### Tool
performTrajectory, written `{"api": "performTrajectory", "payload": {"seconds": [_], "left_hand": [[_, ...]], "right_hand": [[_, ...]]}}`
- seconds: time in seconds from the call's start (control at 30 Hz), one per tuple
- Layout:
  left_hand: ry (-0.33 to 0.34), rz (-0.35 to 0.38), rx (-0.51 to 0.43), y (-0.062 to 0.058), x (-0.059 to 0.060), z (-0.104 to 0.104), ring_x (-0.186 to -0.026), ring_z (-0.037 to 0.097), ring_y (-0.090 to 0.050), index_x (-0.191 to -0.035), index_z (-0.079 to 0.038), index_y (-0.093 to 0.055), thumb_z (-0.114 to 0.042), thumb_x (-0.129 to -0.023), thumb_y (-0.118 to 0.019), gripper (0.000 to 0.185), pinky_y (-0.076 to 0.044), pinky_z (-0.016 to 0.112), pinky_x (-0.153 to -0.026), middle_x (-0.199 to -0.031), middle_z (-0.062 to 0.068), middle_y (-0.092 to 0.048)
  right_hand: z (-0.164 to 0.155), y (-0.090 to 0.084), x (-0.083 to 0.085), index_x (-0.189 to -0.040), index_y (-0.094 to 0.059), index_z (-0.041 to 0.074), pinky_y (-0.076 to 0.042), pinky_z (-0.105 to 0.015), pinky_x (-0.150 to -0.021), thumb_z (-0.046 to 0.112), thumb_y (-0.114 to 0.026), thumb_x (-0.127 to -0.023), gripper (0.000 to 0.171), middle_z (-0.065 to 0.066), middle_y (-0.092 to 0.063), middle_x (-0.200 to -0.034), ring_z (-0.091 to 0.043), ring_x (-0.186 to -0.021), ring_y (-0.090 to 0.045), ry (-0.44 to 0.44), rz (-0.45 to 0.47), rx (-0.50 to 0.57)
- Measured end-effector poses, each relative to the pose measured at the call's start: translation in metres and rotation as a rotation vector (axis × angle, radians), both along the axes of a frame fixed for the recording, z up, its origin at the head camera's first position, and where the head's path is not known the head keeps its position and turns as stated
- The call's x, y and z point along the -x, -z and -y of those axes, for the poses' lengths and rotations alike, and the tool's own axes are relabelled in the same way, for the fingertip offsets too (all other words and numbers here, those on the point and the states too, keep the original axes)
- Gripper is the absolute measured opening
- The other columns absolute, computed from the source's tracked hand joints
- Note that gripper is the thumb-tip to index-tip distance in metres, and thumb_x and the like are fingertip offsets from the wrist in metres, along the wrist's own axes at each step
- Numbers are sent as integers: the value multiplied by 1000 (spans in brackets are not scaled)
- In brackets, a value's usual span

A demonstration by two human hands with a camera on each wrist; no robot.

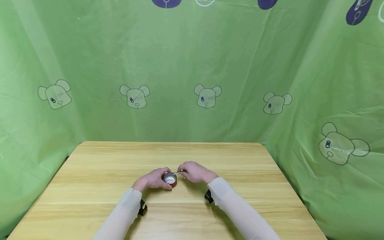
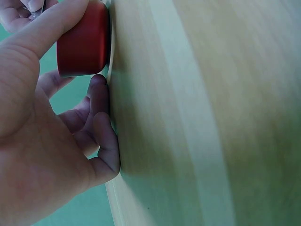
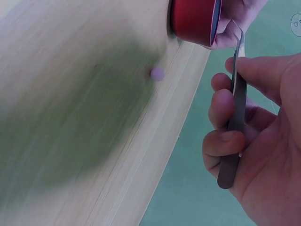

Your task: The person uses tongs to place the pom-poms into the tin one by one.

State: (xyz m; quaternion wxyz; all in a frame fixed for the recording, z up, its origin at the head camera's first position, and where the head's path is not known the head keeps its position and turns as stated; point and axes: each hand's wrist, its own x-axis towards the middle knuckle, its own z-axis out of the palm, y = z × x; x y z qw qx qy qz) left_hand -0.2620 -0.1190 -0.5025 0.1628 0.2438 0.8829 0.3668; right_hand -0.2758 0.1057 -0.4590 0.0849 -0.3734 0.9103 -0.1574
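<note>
Head view. One wooden table; one small red tin near its middle, open top showing pale, multicoloured contents I cannot identify. My left hand curls round the tin's left side; my right hand holds one pair of tweezers, tips over the rim.

Left wrist view. One red tin standing on the table. My thumb lies along its wall; my other fingers are curled, tips against the tabletop beside it.

Right wrist view. One pair of tweezers, pinched between my thumb and curled fingers; tips just beside the tin. One small pinkish bead lies loose on the table, near the tin.

Handling note, my judgement: hold the tin steady, squeeze lightly, and lift straight up.
</note>
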Motion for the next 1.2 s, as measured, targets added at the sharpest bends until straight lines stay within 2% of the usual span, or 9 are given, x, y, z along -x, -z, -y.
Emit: {"api": "performTrajectory", "payload": {"seconds": [0.47, 1.2], "left_hand": [[5, -5, 0, -1, -1, 0, -91, 19, -56, -113, -12, -54, -26, -74, -81, 49, -44, 41, -83, -100, 3, -60], [-5, 3, -7, 1, -1, 0, -93, 20, -55, -114, -14, -54, -26, -75, -81, 49, -43, 43, -84, -102, 3, -59]], "right_hand": [[-15, 1, 2, -110, -65, 14, -47, -31, -82, 18, -54, -96, 18, 4, -60, -97, -9, -87, -56, 19, -45, -9], [-58, 12, -1, -104, -66, 12, -46, -30, -72, 13, -56, -94, 14, 5, -58, -89, -8, -77, -51, 28, -69, 2]]}}
